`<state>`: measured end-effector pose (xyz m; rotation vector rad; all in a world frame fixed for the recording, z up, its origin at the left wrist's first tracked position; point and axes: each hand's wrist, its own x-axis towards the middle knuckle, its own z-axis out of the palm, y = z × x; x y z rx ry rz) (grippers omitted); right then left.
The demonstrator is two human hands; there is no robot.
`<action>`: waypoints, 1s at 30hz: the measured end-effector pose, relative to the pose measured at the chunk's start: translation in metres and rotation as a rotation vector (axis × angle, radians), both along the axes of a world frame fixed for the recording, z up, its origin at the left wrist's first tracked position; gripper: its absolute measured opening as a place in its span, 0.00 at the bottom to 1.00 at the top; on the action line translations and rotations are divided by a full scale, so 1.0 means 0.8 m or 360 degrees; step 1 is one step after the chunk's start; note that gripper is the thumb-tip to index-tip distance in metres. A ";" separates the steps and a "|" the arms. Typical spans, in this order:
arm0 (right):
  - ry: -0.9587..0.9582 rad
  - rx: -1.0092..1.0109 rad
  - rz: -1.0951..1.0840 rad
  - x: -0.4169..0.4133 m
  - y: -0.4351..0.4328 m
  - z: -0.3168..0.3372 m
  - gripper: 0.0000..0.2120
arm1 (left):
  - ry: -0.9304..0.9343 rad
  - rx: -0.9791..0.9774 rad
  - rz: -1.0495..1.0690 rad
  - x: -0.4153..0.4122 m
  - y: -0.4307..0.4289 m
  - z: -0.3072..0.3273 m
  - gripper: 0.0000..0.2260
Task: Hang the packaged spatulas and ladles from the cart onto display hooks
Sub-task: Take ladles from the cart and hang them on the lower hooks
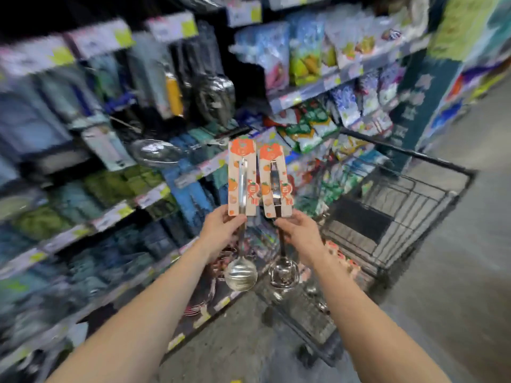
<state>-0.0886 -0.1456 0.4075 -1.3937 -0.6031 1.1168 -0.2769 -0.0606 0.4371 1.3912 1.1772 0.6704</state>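
Two packaged ladles are up, one per hand. Left hand (221, 230) grips the left ladle (242, 186) at the bottom edge of its backing card, fingers curled round card and handle. Right hand (300, 234) does the same on the right ladle (275, 186). Both are upright, cards side by side and just apart, bowls hanging below the hands. Likely reason: keeps the card tops free to face the display.

Cart (431, 158) sits near right, with more orange-carded packs (344, 262) low at its near end. Shelving (154, 194) at left and far is motion-blurred; can't pick out a free hook.

Judgement: carry phase, neither ladle hung yet. Next move needs a target hook and one card top lined up with it. Doing both at once risks a fumble.
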 end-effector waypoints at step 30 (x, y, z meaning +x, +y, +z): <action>-0.0316 0.0557 0.1482 -0.918 -0.186 0.182 0.07 | -0.0110 0.0429 0.1420 -0.925 -0.427 0.139 0.08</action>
